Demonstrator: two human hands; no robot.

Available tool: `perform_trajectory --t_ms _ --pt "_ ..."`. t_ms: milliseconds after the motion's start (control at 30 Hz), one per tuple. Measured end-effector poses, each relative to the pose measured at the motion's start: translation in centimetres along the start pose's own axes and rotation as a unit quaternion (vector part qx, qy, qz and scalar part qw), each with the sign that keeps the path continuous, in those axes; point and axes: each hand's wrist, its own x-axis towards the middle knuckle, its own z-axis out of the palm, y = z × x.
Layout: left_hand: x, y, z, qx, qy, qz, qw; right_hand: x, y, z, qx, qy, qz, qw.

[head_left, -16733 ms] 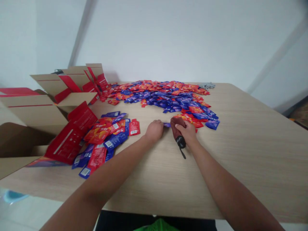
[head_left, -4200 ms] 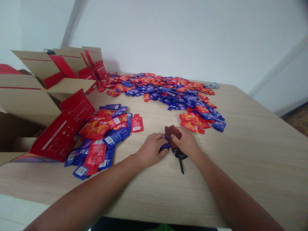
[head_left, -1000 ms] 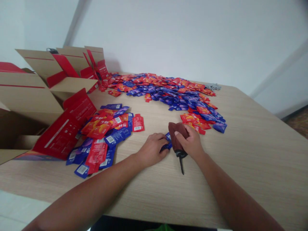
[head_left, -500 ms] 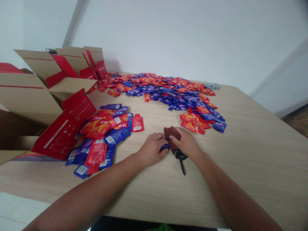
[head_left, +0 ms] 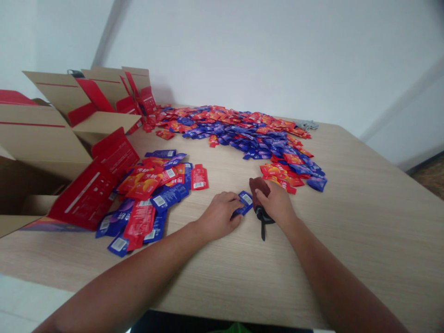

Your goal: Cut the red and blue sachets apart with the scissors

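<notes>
Packet (head_left: 246,199), blue, lies partly hidden under left hand (head_left: 221,215).

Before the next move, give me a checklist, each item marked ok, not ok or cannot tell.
1. Left hand on the blue sachet: ok, fingers curled over one end.
2. Right hand gripping the brown object with a black strap: ok.
3. Blue sachet's barcode uncovered: ok, faces up.
4. Brown object's underside: cannot tell, hidden.
5. Left pile of sachets squared up: not ok, they overlap at different angles.
6. Nearest carton open: ok, flaps spread.
</notes>
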Motion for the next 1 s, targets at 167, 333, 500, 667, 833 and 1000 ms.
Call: perform_trajectory --t_ms 167,333,500,667,833,1000 --pt "0.2 0.3 -0.3 -0.003 -0.007 0.003 1.0 -1.0 -1.9 -0.6 0.141 0.013 -0.029 0.99" --pt "0.3 0.5 -0.3 0.001 -0.011 -0.006 1.0 -1.1 -2.9 -0.5 0.128 -0.111 -0.103 0.98" --pt "0.2 0.3 -0.2 -0.002 -0.008 0.004 1.0 -0.5 -1.8 0.2 0.098 -0.069 -0.071 0.99" --pt "0.2 0.2 -0.2 0.0 -0.007 0.003 1.0 -0.5 -1.8 0.2 0.097 -0.072 -0.057 0.991" --pt "0.1 0.1 -0.1 0.002 -0.005 0.002 1.0 -0.4 -1.6 0.0 0.071 -0.063 -0.028 0.995" --pt "0.0 0.0 0.0 0.004 -0.009 0.002 1.0 -0.2 -0.5 0.1 -0.004 -0.034 0.007 0.999"
